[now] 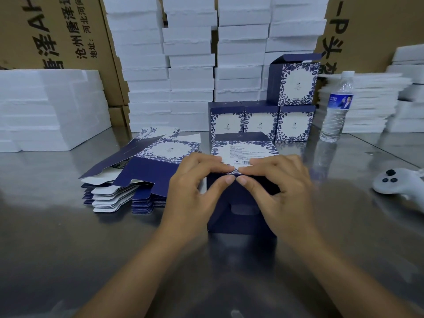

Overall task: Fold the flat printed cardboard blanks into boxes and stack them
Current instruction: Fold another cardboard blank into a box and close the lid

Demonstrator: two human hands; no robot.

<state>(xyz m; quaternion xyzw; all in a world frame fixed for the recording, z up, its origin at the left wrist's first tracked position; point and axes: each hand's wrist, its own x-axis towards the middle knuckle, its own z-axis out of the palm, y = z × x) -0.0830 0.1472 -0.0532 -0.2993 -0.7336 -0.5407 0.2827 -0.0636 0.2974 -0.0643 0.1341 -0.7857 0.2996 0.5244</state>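
A navy and white floral box [243,207] lies on its side on the steel table, its dark end facing me. My left hand [195,187] and my right hand [282,184] grip its upper near edge, fingers on the printed top panel and thumbs meeting on the dark end flap. To the left lies a pile of flat printed blanks [137,175]. Behind the box, three folded boxes [259,121] stand in a row, and a fourth box [296,81] with its lid flap up sits on the right one.
A water bottle [337,109] stands right of the folded boxes. A white controller [399,182] lies at the right edge. White foam trays are stacked at the back [190,65], at the left [46,109] and at the right [367,102], before brown cartons.
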